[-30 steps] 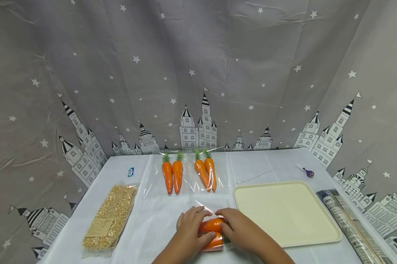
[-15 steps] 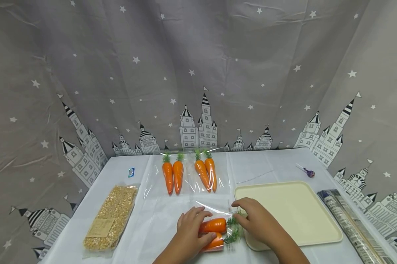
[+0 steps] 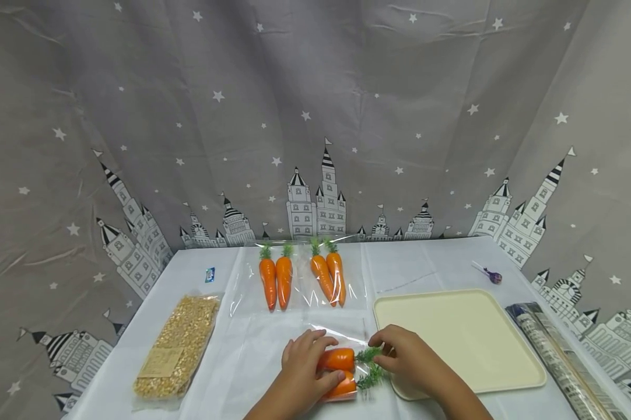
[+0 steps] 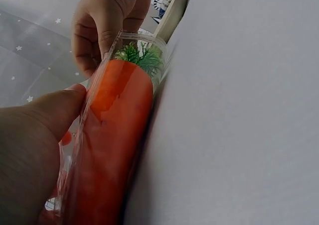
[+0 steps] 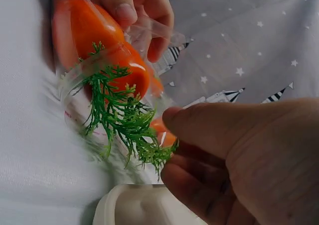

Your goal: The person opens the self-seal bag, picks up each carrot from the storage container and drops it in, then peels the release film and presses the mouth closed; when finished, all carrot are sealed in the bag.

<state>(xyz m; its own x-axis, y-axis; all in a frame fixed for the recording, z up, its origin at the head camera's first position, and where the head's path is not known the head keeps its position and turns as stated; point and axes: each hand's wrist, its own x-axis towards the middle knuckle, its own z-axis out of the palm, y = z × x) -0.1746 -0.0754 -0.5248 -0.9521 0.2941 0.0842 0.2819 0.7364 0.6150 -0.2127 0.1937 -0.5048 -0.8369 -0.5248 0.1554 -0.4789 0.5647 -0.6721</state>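
Two orange carrots (image 3: 337,360) with feathery green tops lie side by side in a clear plastic bag (image 5: 75,80) on the white table. My left hand (image 3: 306,364) holds them through the bag, fingers over the far carrot and thumb on the near one. In the left wrist view its thumb (image 4: 67,103) presses along the bag's edge. My right hand (image 3: 407,356) is at the green tops (image 5: 119,110), beside the bag's end. Its thumb and fingers are bent and apart, with leaf tips reaching between them. Whether they touch the bag I cannot tell.
Behind lie two more clear bags with carrots (image 3: 276,280) (image 3: 328,274). A cream tray (image 3: 457,332) is at right, beside a rolled patterned packet (image 3: 557,361) and a lollipop (image 3: 491,275). At left are a bag of corn kernels (image 3: 176,344) and a small blue packet (image 3: 210,275).
My right hand has drawn back to the right from the carrots' top ends, uncovering the greens, and its fingers have since come closer together. My left hand stays on the carrots.
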